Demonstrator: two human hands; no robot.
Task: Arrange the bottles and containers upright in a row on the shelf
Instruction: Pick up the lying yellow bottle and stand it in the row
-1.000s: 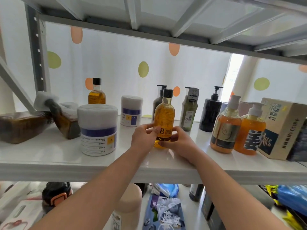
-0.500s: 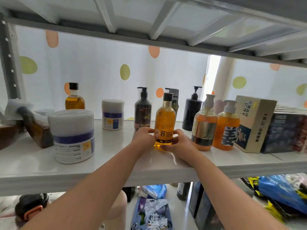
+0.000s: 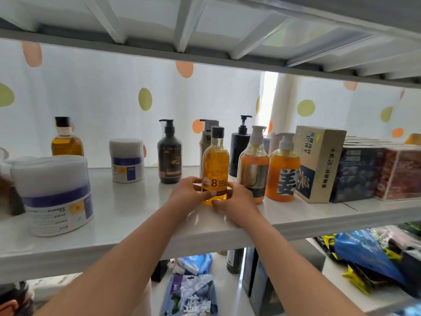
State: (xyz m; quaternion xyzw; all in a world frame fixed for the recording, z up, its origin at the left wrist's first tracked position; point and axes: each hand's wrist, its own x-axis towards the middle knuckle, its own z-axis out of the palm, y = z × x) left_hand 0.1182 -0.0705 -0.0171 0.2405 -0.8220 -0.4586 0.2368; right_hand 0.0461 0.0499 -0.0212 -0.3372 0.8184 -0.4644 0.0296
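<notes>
A yellow bottle with a black cap (image 3: 215, 160) stands upright on the white shelf (image 3: 141, 215). My left hand (image 3: 189, 192) and my right hand (image 3: 234, 199) both grip its lower half from either side. To its right stand two orange pump bottles (image 3: 252, 165) (image 3: 283, 169). Behind are a dark brown pump bottle (image 3: 169, 156), a grey-green bottle (image 3: 206, 142) partly hidden, and a black pump bottle (image 3: 239, 144). A white tub (image 3: 126, 159) and a small amber bottle (image 3: 66, 140) stand further left at the back. A large white tub (image 3: 54, 195) sits front left.
A beige box (image 3: 319, 163) and dark boxes (image 3: 373, 172) fill the shelf's right end. Brown objects (image 3: 9, 195) lie at the far left edge. The upper shelf's frame (image 3: 205, 53) hangs close overhead. Bags and packets (image 3: 369, 254) crowd the lower shelf.
Both hands have carried the yellow bottle to the right along the shelf, up close to the orange pump bottles. The view has shifted right with it.
</notes>
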